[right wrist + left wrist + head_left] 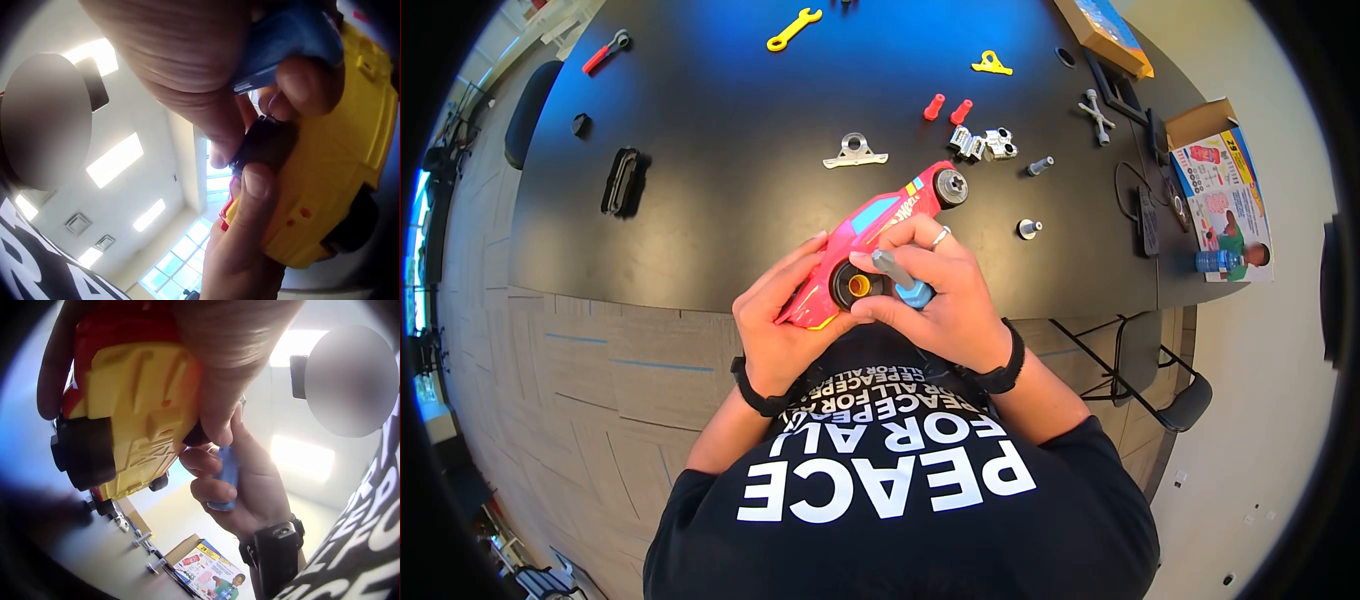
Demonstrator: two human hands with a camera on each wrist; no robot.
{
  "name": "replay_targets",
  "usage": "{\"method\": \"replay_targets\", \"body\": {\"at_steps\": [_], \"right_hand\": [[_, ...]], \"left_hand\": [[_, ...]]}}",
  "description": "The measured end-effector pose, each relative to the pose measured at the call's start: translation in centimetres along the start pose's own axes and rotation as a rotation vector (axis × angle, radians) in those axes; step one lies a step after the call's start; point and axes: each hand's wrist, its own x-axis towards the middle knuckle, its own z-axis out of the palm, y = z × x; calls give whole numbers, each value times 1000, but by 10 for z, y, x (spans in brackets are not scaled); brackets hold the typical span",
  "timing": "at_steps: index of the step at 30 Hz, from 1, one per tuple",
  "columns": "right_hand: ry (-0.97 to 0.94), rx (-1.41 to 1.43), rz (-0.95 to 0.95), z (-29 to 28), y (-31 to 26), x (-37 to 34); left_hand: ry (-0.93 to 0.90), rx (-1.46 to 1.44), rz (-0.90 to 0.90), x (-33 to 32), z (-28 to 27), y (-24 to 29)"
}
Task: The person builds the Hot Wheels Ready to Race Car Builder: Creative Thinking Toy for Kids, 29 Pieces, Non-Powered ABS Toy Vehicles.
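Car [862,232], long axis diag. fwd-R, L grip [780,315] round it; R grip [955,305] round blue tool [914,294]

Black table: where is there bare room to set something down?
The black table has a broad bare patch between the black piece and the grey bracket, below the yellow wrench. A smaller one lies between the nearer bolt and black block. It's crowded around the red pegs and silver parts.
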Motion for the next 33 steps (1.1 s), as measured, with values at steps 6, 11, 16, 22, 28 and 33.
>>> {"method": "replay_targets", "body": {"at_steps": [6,11,16,22,28,33], "right_hand": [[-54,-83,23,2,-6,-2],[-58,-141,-13,2,-10,-1],[-33,-140,-1,7,-8,-4],[137,-113,56,-11,13,-20],[257,-748,389,-81,59,-70],[318,-754,437,-119,59,-79]], "left_hand": [[-29,34,31,2,0,-3],[-57,32,25,3,-4,-2],[-74,43,52,2,-6,-5],[-36,38,47,0,-7,-7],[22,38,33,-7,-17,-19],[-18,34,24,-3,-17,-20]]}}
